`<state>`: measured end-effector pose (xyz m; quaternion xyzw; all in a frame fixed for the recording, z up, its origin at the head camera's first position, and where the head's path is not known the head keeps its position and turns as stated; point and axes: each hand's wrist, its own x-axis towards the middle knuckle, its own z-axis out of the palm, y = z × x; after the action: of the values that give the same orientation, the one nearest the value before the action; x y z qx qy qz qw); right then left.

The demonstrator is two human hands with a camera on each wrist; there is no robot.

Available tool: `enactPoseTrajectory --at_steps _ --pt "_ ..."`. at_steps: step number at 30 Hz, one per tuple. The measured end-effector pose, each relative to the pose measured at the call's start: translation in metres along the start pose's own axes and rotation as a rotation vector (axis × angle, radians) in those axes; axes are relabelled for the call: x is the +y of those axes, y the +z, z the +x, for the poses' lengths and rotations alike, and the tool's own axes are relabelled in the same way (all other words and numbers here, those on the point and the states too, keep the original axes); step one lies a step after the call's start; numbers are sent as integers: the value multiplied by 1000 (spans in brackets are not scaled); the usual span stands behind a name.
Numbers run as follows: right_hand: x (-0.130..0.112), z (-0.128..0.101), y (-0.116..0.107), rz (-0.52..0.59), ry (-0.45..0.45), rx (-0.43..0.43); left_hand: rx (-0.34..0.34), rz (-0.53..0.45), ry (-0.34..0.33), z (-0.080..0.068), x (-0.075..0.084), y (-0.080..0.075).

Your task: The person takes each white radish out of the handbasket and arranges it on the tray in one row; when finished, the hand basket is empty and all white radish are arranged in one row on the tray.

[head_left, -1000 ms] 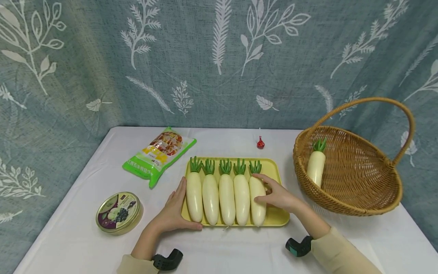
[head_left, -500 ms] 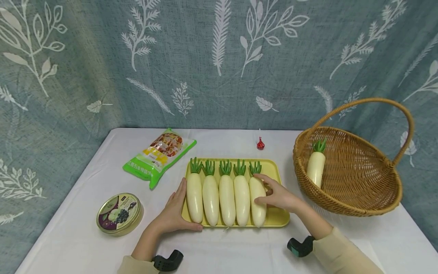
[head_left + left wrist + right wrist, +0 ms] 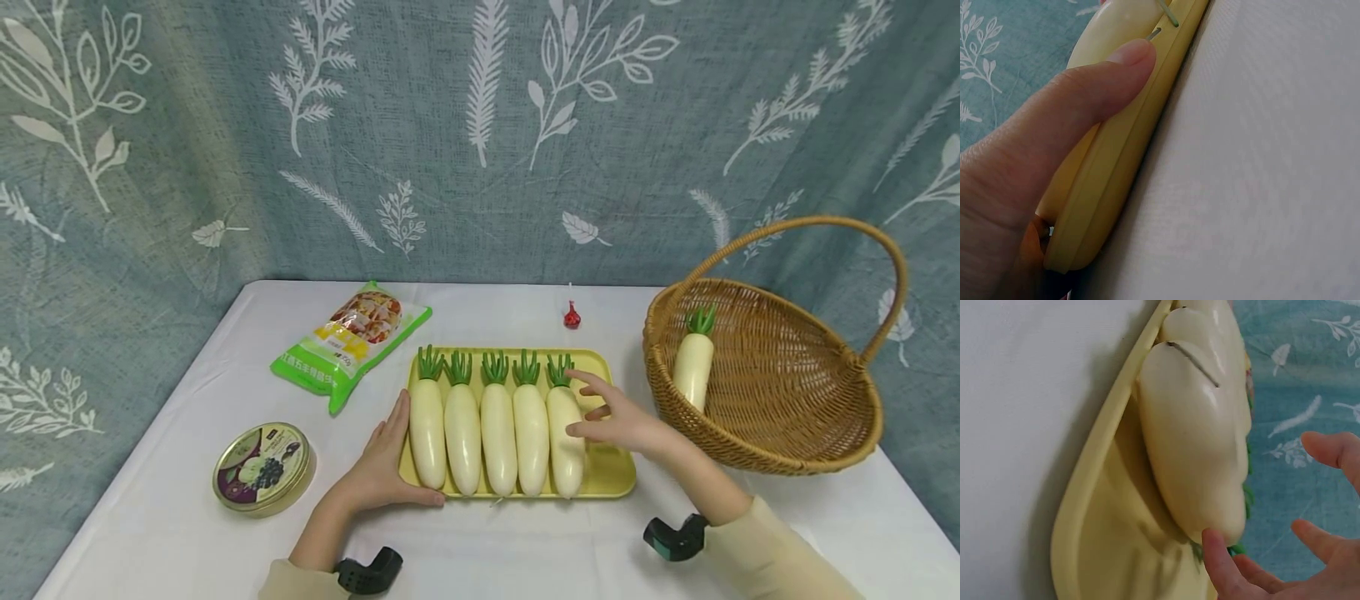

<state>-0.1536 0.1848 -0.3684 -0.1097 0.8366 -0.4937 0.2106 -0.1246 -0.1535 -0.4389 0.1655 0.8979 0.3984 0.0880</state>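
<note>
Several white radishes with green tops lie side by side on a yellow tray. My left hand spans the tray's front left corner, fingers straight along the left side. In the left wrist view its thumb rests on the tray's front rim. My right hand hovers over the right end of the tray with its fingers spread, beside the rightmost radish. Seen from the right wrist, one fingertip is at the top end of that radish; whether it touches cannot be told.
At the right stands a tilted wicker basket with a tall handle and one radish inside. A green food packet lies behind the tray at left. A round tin sits front left, and a small red object lies at the back.
My right hand has moved slightly right, away from the rightmost radish, and its fingers have spread from around it. The left hand and the radishes stay in place.
</note>
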Motion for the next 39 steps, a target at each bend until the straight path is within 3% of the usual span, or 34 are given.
enactPoseTrajectory --at_steps 17,30,39 --pt "-18 -20 -18 -96 -92 -12 -1 1 1 0 1 0" --pt "-34 -38 -36 -81 -126 10 -8 0 -13 0 1 0" --pt "-47 -54 -57 -59 -125 -28 0 5 -12 0 0 0"
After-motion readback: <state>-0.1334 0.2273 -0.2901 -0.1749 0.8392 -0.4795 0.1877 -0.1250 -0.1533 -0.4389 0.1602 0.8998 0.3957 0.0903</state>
